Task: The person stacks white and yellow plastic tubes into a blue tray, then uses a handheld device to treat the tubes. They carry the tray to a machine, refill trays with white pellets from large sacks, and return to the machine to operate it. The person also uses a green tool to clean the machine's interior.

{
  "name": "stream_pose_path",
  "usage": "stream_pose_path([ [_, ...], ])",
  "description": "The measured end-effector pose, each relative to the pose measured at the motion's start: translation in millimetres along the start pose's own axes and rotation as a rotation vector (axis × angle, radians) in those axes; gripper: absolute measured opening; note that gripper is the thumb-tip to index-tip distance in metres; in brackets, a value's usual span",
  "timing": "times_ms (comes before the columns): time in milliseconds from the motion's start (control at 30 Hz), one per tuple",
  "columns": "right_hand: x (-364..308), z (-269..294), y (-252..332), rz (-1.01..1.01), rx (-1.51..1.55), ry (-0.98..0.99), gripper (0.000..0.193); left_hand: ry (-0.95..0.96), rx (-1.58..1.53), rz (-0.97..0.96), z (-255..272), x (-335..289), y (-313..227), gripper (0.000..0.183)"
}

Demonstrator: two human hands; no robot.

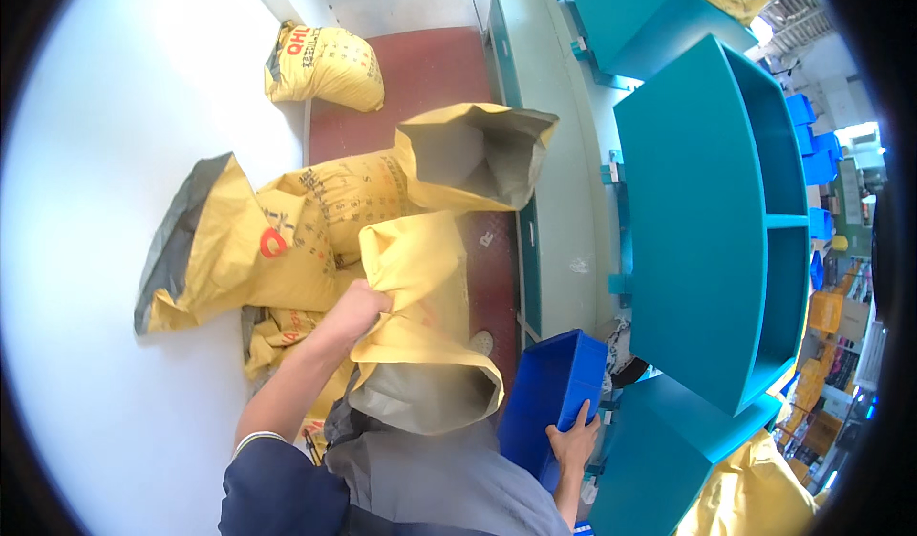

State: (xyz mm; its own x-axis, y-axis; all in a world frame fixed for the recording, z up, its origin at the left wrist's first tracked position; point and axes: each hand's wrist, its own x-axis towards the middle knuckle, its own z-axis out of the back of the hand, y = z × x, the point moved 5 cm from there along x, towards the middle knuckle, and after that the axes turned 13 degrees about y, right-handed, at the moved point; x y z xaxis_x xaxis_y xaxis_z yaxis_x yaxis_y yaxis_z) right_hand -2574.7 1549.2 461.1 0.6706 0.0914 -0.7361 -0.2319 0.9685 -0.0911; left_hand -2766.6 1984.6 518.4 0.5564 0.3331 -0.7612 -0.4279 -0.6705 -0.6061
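My left hand (366, 309) is closed on the bunched side of a yellow woven sack (425, 331). The sack's open mouth, with a grey lining, faces down toward my body. A deep blue plastic bin (549, 397) stands tilted on my right, and my right hand (574, 439) grips its side wall with the thumb and fingers. The bin's lower end is partly hidden behind my clothing. Just beyond the held sack, another yellow sack (358, 187) gapes open with its grey inside showing. A folded-open yellow sack (244, 249) leans against the white wall on the left.
A full yellow sack (330, 66) sits at the far end on the dark red floor (420, 68). A pale green bench or cabinet (568, 182) runs along the right. Large teal bins (702, 202) line it, with blue bins and shelving farther right. White wall (115, 421) bounds the left.
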Motion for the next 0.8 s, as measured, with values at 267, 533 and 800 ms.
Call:
stream_pose_path([
  [267, 8, -59, 90, -0.278, 0.088, 0.205, 0.106, -0.063, 0.104, -0.043, 147, -49, -139, 0.041],
  [533, 15, -81, 123, -0.37, 0.252, 0.355, 0.107, -0.447, 0.062, -0.314, 255, -117, -242, 0.024],
  [800, 0, -65, 139, -0.392, 0.27, 0.244, 0.112, -0.422, 0.711, 0.139, 526, -9, -247, 0.039],
])
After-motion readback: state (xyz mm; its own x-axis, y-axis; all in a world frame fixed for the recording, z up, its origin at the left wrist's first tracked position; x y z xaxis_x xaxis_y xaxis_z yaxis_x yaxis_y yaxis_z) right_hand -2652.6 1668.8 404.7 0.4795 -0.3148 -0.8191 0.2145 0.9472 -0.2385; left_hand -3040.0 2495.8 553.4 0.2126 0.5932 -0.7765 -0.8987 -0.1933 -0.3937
